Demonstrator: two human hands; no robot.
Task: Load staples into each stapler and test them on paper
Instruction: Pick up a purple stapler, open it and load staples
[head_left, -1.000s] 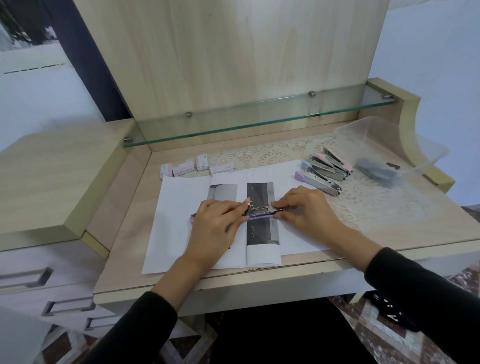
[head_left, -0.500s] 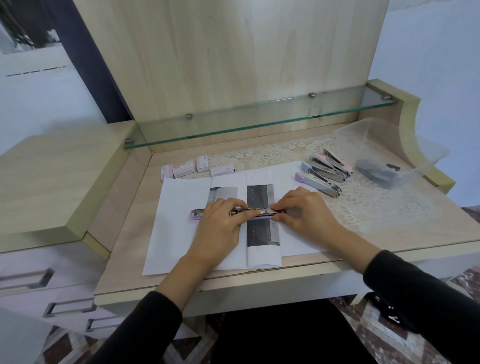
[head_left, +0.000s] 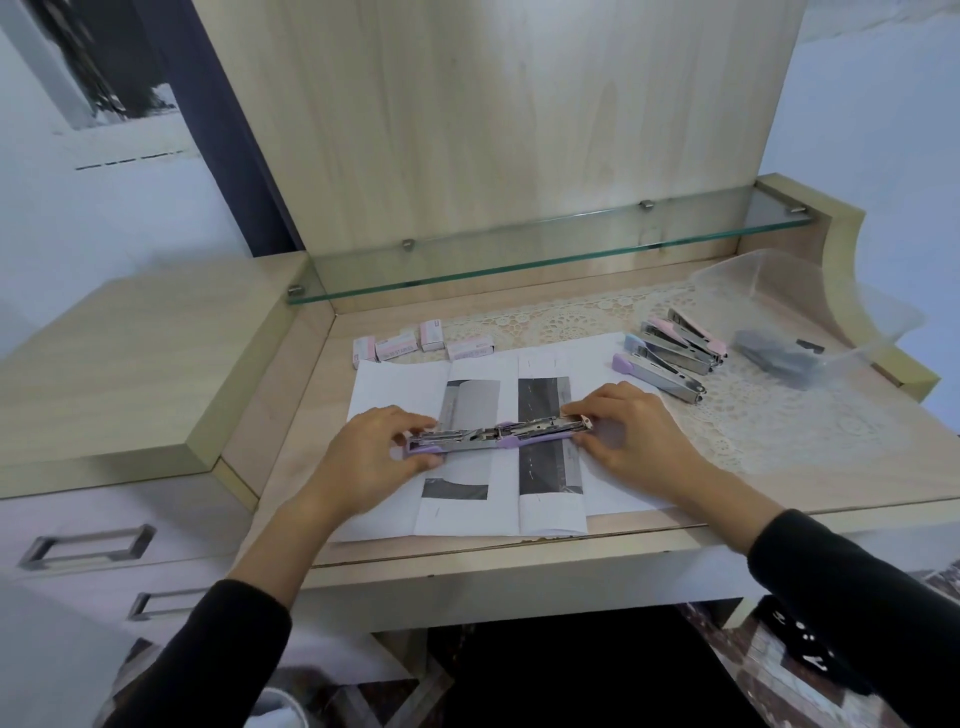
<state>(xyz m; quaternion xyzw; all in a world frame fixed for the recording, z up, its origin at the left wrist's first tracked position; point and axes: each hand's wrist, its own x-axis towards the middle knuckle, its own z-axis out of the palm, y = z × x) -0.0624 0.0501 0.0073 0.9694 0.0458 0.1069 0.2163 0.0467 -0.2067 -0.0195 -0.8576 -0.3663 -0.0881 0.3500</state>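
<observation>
The stapler (head_left: 498, 435), purple with bare metal parts, is swung open into one long flat line and stretches between the two hands. The left hand (head_left: 363, 460) grips its left end, the fingers (head_left: 410, 420) curled over the far side and the thumb tucked against the near side by the purple tip. The right hand (head_left: 636, 436) pinches the right end, fingertips (head_left: 584, 407) bent onto the far edge of the metal rail and the thumb closing in from the near side. Both grips are narrow, closed on the tool. Under the fingers lies paper (head_left: 397, 387), several white sheets overlapping, two of them with dark printed blocks; the stapler crosses the right-hand dark strip midway between the two sets of fingertips. Whether it rests on the sheets or sits just above them cannot be told. Beyond the left fingers, at the far edge of the paper, stand four small pink staple boxes (head_left: 397, 347) in a loose row. Beyond the right fingers and further right, spare staplers (head_left: 670, 358) lie side by side on a lace mat (head_left: 779, 431), closed. Further right again is a clear bin (head_left: 852, 312) with dark objects inside, too blurred to name.
</observation>
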